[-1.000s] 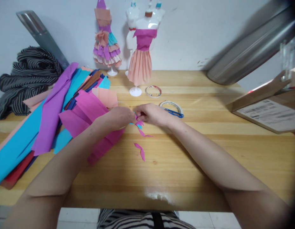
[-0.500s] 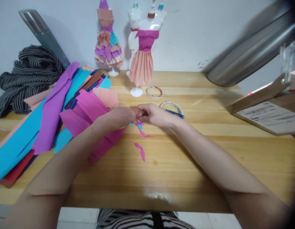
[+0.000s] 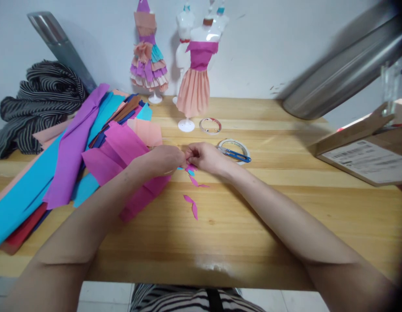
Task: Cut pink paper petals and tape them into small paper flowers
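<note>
My left hand [image 3: 168,159] and my right hand [image 3: 202,157] meet fingertip to fingertip over the middle of the table. Both are closed in a pinch, and what sits between the fingers is hidden. Just under them lie small blue paper scraps [image 3: 191,172] and pink bits. Nearer to me are a thin pink paper strip [image 3: 194,181] and a separate twisted pink scrap [image 3: 192,206]. Large pink crepe paper sheets [image 3: 106,162] spread beneath my left wrist. Right of my right hand rests a roll of tape [image 3: 248,151] with a blue-handled tool [image 3: 235,155] lying across it.
Behind my hands stands a mannequin [image 3: 197,60] in a pink and peach paper dress, beside another dressed mannequin [image 3: 148,56]. A smaller tape ring [image 3: 201,127] lies near its base. Folded coloured paper [image 3: 70,151] and striped cloth [image 3: 41,102] fill the left; a cardboard box [image 3: 366,160] stands right.
My right wrist and forearm have shifted slightly to the left, showing more of the blue-handled tool. The hands stay together, and the scraps on the table have not moved.
</note>
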Motion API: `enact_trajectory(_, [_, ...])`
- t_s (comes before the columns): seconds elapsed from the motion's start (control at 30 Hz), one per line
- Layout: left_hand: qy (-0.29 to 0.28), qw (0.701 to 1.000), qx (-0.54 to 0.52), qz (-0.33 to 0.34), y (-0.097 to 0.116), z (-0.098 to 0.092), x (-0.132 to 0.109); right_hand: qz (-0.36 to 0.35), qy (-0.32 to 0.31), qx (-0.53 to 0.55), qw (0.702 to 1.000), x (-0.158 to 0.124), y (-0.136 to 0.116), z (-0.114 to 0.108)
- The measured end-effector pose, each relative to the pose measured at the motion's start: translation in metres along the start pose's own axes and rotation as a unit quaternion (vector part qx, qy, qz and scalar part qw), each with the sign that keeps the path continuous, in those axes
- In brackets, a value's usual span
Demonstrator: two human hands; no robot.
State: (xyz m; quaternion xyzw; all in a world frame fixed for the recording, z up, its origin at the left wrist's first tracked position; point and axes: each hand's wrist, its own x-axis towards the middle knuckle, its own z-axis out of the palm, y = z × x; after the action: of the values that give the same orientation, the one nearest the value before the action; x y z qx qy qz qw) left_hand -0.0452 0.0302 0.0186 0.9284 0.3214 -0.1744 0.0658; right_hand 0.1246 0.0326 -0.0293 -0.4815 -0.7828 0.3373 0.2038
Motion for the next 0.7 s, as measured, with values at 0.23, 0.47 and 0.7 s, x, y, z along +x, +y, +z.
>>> enact_trajectory(0.23, [-0.021,1.000,0.019,-0.004,0.005,-0.005,-0.002,0.010,0.025,-0.039,0.999,-0.003,-0.006,-0.002])
enact_trajectory(0.47, [0.028,0.999,-0.029,0.027,-0.008,0.011,0.001,0.030,0.009,-0.077,0.997,-0.004,-0.012,0.002])
enact_trajectory(0.7, [0.042,0.997,-0.033,0.053,-0.017,0.015,-0.002,0.018,-0.007,-0.071,0.997,-0.005,-0.018,-0.004])
